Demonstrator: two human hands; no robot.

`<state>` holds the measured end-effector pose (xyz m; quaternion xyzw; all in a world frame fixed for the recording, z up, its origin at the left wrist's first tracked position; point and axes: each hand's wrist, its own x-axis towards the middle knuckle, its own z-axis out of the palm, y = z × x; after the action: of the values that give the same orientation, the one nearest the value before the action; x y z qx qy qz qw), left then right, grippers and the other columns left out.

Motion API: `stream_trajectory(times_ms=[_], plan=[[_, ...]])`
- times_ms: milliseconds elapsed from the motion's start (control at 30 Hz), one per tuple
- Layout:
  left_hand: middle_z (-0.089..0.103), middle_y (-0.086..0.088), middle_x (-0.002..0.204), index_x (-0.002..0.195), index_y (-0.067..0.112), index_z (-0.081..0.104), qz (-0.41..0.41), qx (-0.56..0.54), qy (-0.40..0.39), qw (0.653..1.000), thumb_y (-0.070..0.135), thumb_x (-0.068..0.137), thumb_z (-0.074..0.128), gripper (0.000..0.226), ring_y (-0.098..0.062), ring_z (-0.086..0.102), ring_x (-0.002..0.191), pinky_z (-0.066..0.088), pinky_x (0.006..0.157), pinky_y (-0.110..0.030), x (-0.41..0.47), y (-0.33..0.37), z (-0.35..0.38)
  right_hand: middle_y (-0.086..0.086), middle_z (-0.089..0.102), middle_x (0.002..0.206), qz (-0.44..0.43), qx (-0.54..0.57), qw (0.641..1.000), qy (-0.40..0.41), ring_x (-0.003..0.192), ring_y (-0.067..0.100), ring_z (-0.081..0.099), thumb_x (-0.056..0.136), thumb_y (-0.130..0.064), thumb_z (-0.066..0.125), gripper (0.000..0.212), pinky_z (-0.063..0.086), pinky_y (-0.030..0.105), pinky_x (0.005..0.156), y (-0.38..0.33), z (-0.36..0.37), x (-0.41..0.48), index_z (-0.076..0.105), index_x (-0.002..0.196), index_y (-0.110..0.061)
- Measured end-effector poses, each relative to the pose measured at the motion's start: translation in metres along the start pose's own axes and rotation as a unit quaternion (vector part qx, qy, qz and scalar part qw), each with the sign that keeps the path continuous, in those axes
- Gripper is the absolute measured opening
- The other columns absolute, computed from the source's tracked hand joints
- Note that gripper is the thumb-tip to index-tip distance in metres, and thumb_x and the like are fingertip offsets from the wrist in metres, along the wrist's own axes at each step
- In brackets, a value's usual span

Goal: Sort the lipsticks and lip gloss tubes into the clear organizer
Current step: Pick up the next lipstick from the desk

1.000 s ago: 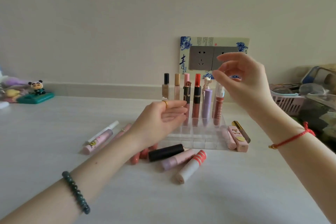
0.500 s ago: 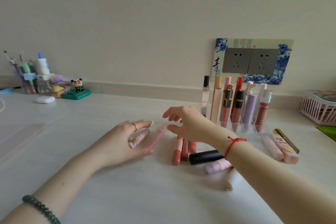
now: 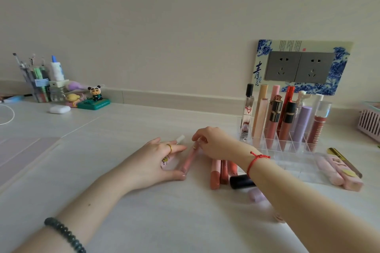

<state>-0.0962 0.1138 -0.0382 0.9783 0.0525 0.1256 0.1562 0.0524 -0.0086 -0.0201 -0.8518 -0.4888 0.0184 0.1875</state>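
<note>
lying flat on the table point(image 3: 123, 211), the slim pink gloss tube point(image 3: 188, 160) sits between your two hands, left of the clear organizer point(image 3: 292, 162) and apart from it. its long axis runs away from you and tilts a little to the right. what looks like the cap end is the far end, aimed at the wall.

your right hand point(image 3: 213, 144) has its fingertips curled round that far end, pinching it as far as i can see. your left hand point(image 3: 156, 160) is relaxed, with its fingers spread flat over a pale printed tube point(image 3: 170, 162) just beside the pink one, and its thumb touches the pink tube's near end.

expect the tube to be light, stiff and smooth, and round enough to roll if you nudge it. i'd take it on the barrel just below the cap rather than on the cap alone, which could twist or pull loose. it needs to swing upright, base down, to drop into a free cell. the back row already holds standing tubes that lean, so go in from the front to avoid knocking them. the organizer looks light too and may slide if you push on it.

three coral tubes point(image 3: 219, 172) and a black lipstick point(image 3: 240, 181) lie under your right wrist, so lift clear of them.
</note>
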Motion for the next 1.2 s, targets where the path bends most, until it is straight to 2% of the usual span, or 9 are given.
stream_trajectory(times_ms=[67, 167, 233, 367, 533, 700, 867, 967, 1200], plan=[[0.058, 0.005, 0.122, 0.122, 0.040, 0.047, -0.010, -0.015, 0.020, 1.000, 0.067, 0.061, 0.060, 0.067, -0.020, 0.036, 0.126, 0.017, 0.088, 0.001, -0.001, 0.003, 0.000, 0.010, 0.061, 0.118, 0.006, 0.027, 0.999, 0.019, 0.109, 0.024, 0.054, 0.088, -0.007, 0.041, 0.034, 0.034, 0.018, 0.077, 0.000, -0.001, -0.001, 0.059, 0.116, -0.013], [0.062, 0.005, 0.112, 0.130, 0.041, 0.041, -0.012, -0.047, 0.052, 0.997, 0.055, 0.066, 0.070, 0.072, -0.016, 0.037, 0.126, 0.028, 0.083, -0.006, -0.003, 0.007, -0.002, 0.007, 0.063, 0.115, 0.015, 0.095, 0.992, 0.081, 0.103, 0.021, 0.057, 0.090, -0.009, 0.042, 0.030, 0.035, 0.016, 0.074, -0.002, -0.006, -0.006, 0.061, 0.113, -0.014], [0.062, 0.005, 0.117, 0.134, 0.038, 0.038, -0.007, -0.067, 0.074, 0.995, 0.049, 0.066, 0.073, 0.077, -0.004, 0.045, 0.119, 0.037, 0.084, -0.011, -0.004, 0.013, -0.003, 0.002, 0.064, 0.112, 0.003, 0.152, 0.980, 0.129, 0.091, 0.017, 0.061, 0.089, -0.013, 0.047, 0.026, 0.039, 0.016, 0.065, -0.006, -0.013, -0.011, 0.062, 0.111, -0.015], [0.053, 0.027, 0.112, 0.136, 0.031, 0.037, 0.006, -0.211, 0.137, 0.968, 0.028, 0.064, 0.081, 0.084, 0.026, 0.045, 0.101, 0.031, 0.079, 0.007, -0.005, 0.035, -0.001, -0.009, 0.059, 0.107, -0.026, 0.278, 0.943, 0.181, 0.073, 0.016, 0.068, 0.083, -0.019, 0.063, 0.026, 0.056, 0.027, 0.066, -0.014, -0.033, -0.030, 0.062, 0.108, -0.020], [0.055, 0.039, 0.107, 0.125, 0.044, 0.036, 0.036, -0.357, 0.163, 0.919, 0.022, 0.060, 0.081, 0.081, 0.009, 0.061, 0.097, 0.042, 0.075, -0.002, 0.006, 0.068, -0.001, -0.012, 0.057, 0.110, -0.052, 0.346, 0.909, 0.228, 0.072, 0.011, 0.070, 0.080, -0.010, 0.066, 0.037, 0.059, 0.029, 0.065, -0.014, -0.064, -0.051, 0.057, 0.114, -0.021], [0.064, 0.015, 0.109, 0.113, 0.038, 0.049, 0.051, -0.419, 0.157, 0.893, 0.011, 0.070, 0.076, 0.058, -0.005, 0.068, 0.088, 0.051, 0.078, -0.014, 0.031, 0.094, -0.011, -0.022, 0.052, 0.109, -0.079, 0.303, 0.895, 0.317, 0.075, 0.000, 0.065, 0.078, -0.009, 0.066, 0.045, 0.058, 0.027, 0.071, -0.001, -0.083, -0.068, 0.052, 0.114, -0.032], [0.073, 0.006, 0.087, 0.097, 0.025, 0.066, 0.024, -0.459, 0.199, 0.865, 0.026, 0.074, 0.073, 0.024, -0.008, 0.070, 0.079, 0.054, 0.076, -0.020, 0.061, 0.116, -0.007, -0.006, 0.052, 0.118, -0.091, 0.288, 0.889, 0.345, 0.077, -0.006, 0.060, 0.080, -0.006, 0.065, 0.050, 0.052, 0.012, 0.064, 0.016, -0.086, -0.075, 0.049, 0.122, -0.029], [0.073, 0.001, 0.085, 0.090, 0.024, 0.068, -0.003, -0.494, 0.204, 0.845, 0.023, 0.073, 0.075, 0.018, -0.013, 0.070, 0.077, 0.057, 0.079, -0.031, 0.076, 0.125, 0.000, -0.009, 0.052, 0.113, -0.077, 0.270, 0.892, 0.355, 0.079, -0.010, 0.059, 0.080, -0.006, 0.064, 0.051, 0.049, 0.008, 0.063, 0.025, -0.085, -0.074, 0.049, 0.125, -0.024], [0.073, 0.012, 0.074, 0.077, 0.033, 0.067, -0.008, -0.486, 0.209, 0.848, 0.023, 0.072, 0.076, 0.014, -0.008, 0.070, 0.075, 0.057, 0.078, -0.029, 0.089, 0.121, 0.015, -0.010, 0.058, 0.093, -0.059, 0.274, 0.898, 0.340, 0.079, -0.006, 0.061, 0.076, -0.004, 0.068, 0.048, 0.051, 0.011, 0.074, 0.039, -0.080, -0.072, 0.053, 0.117, -0.025]])
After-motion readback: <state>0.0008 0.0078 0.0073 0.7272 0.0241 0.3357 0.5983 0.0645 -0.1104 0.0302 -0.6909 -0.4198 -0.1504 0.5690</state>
